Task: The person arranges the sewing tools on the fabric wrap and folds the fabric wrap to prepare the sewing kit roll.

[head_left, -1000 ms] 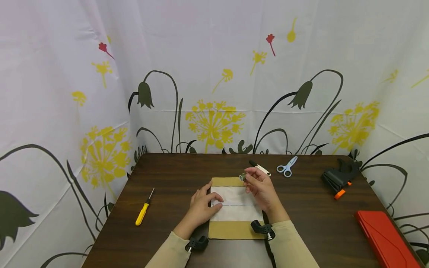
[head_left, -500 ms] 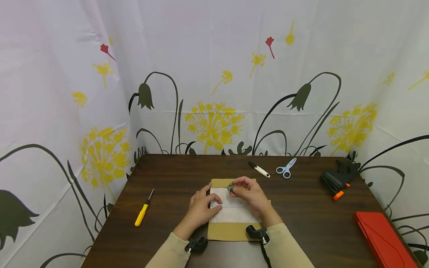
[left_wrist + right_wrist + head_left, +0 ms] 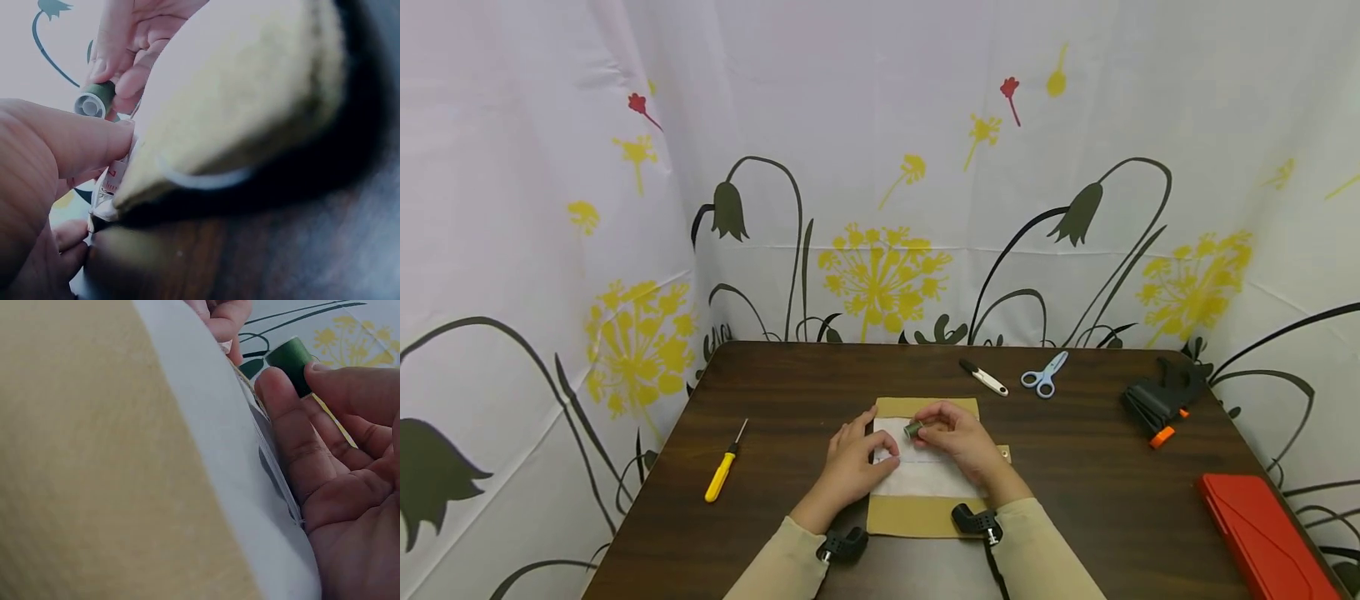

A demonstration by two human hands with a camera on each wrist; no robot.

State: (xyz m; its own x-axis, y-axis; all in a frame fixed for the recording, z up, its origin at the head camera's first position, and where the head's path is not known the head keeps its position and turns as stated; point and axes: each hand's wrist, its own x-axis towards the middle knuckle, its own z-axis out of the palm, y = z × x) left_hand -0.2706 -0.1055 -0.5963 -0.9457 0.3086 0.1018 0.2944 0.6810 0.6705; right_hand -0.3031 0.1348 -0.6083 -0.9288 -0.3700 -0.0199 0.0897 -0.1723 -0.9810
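Since one second ago, the right hand (image 3: 962, 442) and the green thread spool (image 3: 912, 430) have shifted left and nearer the person, from the far edge of the pouch (image 3: 925, 518) to above its white panel. Left hand (image 3: 853, 468) remains at the pouch's left side.

Right hand: pinches the spool between thumb and fingertips, an end of the spool turned toward the left hand. Spool is just beside the pouch's opening; whether it touches the fabric cannot be told.

Left hand: thumb and forefinger curled, pinching the pouch at the edge of the opening. A white strip with red markings (image 3: 114, 175) shows inside the opening.

Pouch: tan and white fabric, lying on the dark wood table (image 3: 790, 383).

Surroundings: yellow-handled screwdriver (image 3: 721, 477) to the left; slim black-and-white tool (image 3: 985, 378) and light-blue scissors (image 3: 1044, 375) beyond the pouch; black tool with orange parts (image 3: 1157, 402) and red case (image 3: 1266, 533) at the right; flower-printed curtain (image 3: 880, 108) behind the table.
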